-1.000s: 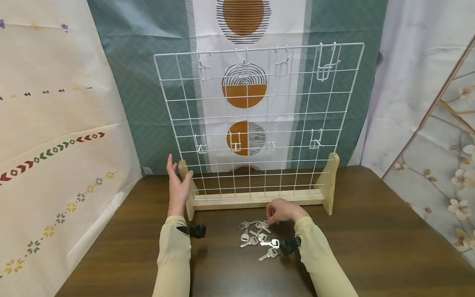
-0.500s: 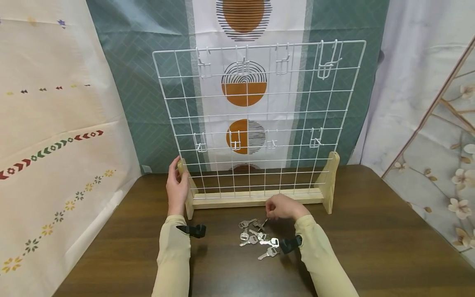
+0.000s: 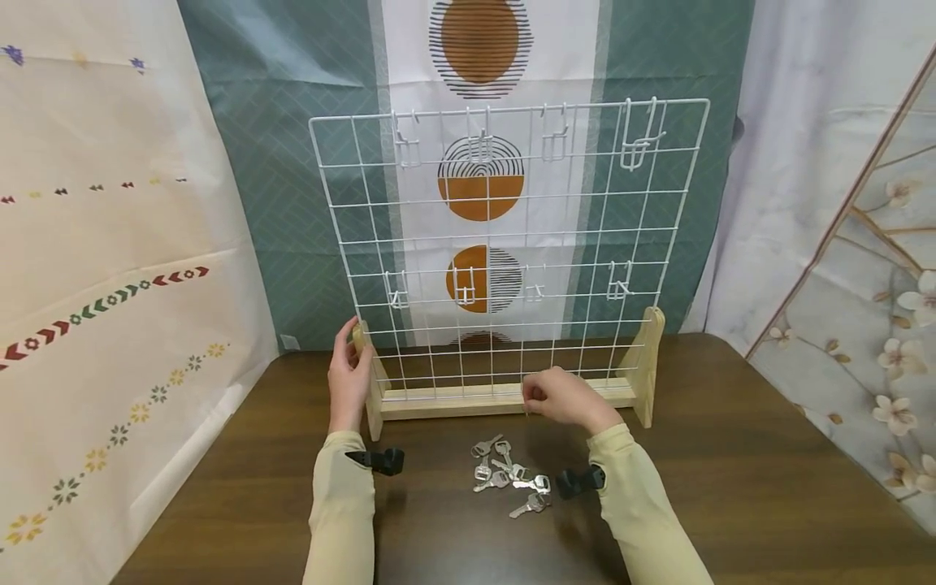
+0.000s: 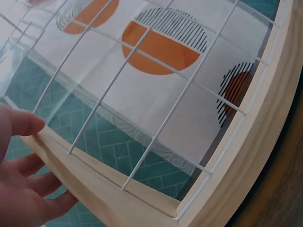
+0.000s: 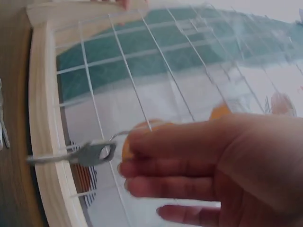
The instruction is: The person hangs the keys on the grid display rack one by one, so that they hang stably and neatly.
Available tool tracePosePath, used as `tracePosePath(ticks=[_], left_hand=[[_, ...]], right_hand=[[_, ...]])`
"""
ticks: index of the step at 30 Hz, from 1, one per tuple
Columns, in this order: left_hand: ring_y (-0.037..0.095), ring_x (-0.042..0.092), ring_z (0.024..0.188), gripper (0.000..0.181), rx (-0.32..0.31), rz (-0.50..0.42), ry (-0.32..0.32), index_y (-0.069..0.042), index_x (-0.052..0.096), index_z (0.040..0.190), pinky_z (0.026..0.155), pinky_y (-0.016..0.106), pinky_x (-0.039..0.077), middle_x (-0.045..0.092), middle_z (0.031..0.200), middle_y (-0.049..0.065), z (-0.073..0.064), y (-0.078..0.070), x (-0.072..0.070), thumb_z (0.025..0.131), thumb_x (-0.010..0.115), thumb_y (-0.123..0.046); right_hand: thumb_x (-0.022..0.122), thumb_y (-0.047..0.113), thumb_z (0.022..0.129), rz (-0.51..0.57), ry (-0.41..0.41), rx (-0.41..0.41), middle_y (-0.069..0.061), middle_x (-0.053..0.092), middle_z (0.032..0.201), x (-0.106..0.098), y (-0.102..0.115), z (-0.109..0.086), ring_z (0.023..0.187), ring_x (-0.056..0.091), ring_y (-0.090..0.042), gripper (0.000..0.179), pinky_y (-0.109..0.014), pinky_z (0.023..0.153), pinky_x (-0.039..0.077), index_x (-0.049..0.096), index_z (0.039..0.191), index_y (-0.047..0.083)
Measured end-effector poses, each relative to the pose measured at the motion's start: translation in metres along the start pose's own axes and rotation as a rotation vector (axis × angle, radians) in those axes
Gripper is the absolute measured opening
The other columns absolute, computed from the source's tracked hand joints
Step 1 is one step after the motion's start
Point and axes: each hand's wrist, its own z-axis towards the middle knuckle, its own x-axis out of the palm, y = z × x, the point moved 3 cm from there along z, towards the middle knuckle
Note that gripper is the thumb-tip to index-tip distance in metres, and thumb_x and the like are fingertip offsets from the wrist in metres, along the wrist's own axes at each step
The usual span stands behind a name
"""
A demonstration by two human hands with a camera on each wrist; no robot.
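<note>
In the head view my left hand [image 3: 348,380] grips the left wooden upright [image 3: 374,406] of a stand. Thumb and fingers lie on opposite sides of that upright [image 4: 85,198] in the left wrist view. My right hand [image 3: 569,398] is raised before the stand's bottom rail, right of centre. It pinches a silver key [image 5: 94,153] by a thin ring, so that the key dangles from the fingertips. Several more keys [image 3: 497,479] lie loosely scattered on the table below that hand. A white wire grid [image 3: 504,240] stands upright in the wooden base [image 3: 453,406].
White wire hooks hang on the grid in two rows, among them a large top-right hook [image 3: 638,150] and a lower-right hook [image 3: 618,284]. The brown table [image 3: 439,544] extends around the stand. A patterned cloth [image 3: 292,195] hangs close behind the grid.
My left hand has come from beside the left upright to gripping it. My right hand has lifted a key from the pile and risen toward the grid.
</note>
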Motion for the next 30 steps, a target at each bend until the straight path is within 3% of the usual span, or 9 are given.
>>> tracePosePath(ticks=[5,10,14,17,21,25,30], left_hand=[[0.036,0.056,0.121,0.056,-0.004,-0.023,0.073,-0.037,0.035,0.148,0.092,0.052,0.048,0.053,0.137,0.019,0.000,0.003,0.004,0.099,0.048,-0.013],[0.037,0.056,0.121,0.057,0.010,-0.021,0.079,-0.037,0.034,0.148,0.091,0.052,0.048,0.051,0.138,0.019,0.002,0.001,0.007,0.099,0.048,-0.011],[0.037,0.057,0.120,0.056,0.002,-0.010,0.073,-0.036,0.034,0.148,0.091,0.052,0.048,0.052,0.137,0.020,0.002,0.002,0.005,0.099,0.047,-0.011],[0.037,0.057,0.120,0.056,0.000,-0.011,0.067,-0.036,0.034,0.148,0.092,0.054,0.048,0.052,0.136,0.020,0.003,0.001,0.003,0.099,0.047,-0.012],[0.037,0.056,0.120,0.056,0.010,-0.013,0.072,-0.038,0.033,0.148,0.095,0.056,0.047,0.051,0.135,0.021,0.006,-0.004,0.001,0.100,0.047,-0.013],[0.036,0.056,0.119,0.057,0.011,-0.008,0.080,-0.037,0.032,0.149,0.094,0.054,0.047,0.051,0.135,0.021,0.006,-0.005,0.000,0.100,0.046,-0.012],[0.035,0.057,0.116,0.057,0.005,-0.004,0.074,-0.036,0.033,0.149,0.091,0.049,0.047,0.053,0.133,0.022,-0.002,-0.002,0.001,0.100,0.046,-0.011]], right_hand=[[0.068,0.014,0.088,-0.115,-0.022,-0.085,0.009,0.057,0.066,-0.014,0.015,0.007,0.059,0.046,-0.003,0.015,-0.021,0.054,0.038,0.060,0.075,0.018],[0.066,0.014,0.090,-0.271,-0.036,-0.160,0.009,0.060,0.067,-0.046,0.038,0.021,0.058,0.048,-0.005,0.015,-0.023,0.052,0.038,0.061,0.076,0.019],[0.065,0.014,0.090,-0.333,-0.063,-0.228,0.006,0.059,0.067,-0.080,0.064,0.034,0.059,0.049,-0.007,0.014,-0.024,0.052,0.037,0.061,0.078,0.017],[0.065,0.013,0.091,-0.293,-0.086,-0.285,0.003,0.059,0.068,-0.109,0.085,0.046,0.061,0.050,-0.010,0.011,-0.025,0.055,0.039,0.061,0.080,0.014],[0.063,0.011,0.092,-0.190,-0.144,-0.302,-0.003,0.065,0.074,-0.148,0.108,0.066,0.066,0.055,-0.014,0.008,-0.028,0.063,0.044,0.062,0.084,0.010],[0.060,0.010,0.094,-0.132,-0.209,-0.242,-0.007,0.071,0.085,-0.182,0.124,0.082,0.069,0.060,-0.017,0.006,-0.028,0.068,0.047,0.063,0.089,0.008],[0.051,0.010,0.096,-0.179,-0.295,-0.210,-0.008,0.070,0.090,-0.213,0.142,0.093,0.075,0.058,-0.018,0.011,-0.027,0.069,0.043,0.062,0.095,0.007]])
